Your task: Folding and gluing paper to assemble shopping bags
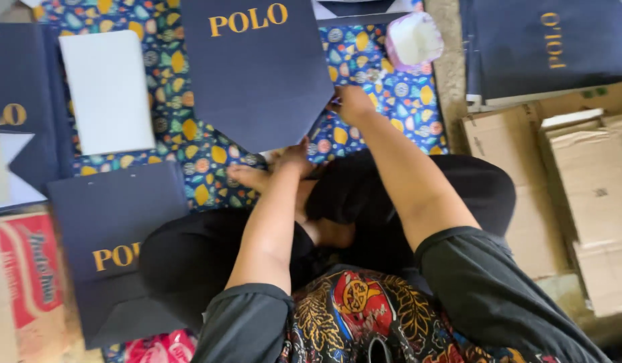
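Note:
A dark navy paper bag [257,74] with gold lettering lies flat on the patterned mat in front of me, its folded bottom forming a point toward my lap. My right hand [352,102] grips the bag's right lower edge. My left hand [294,156] pinches the tip of the point near my bare foot [247,177]. I sit cross-legged in dark trousers.
More navy bags lie at left [116,235], far left [15,114] and top right [546,44]. A white sheet [108,91] rests on the blue patterned mat [197,144]. A pink container [414,42] stands beyond the bag. Flattened cardboard boxes [580,181] fill the right side.

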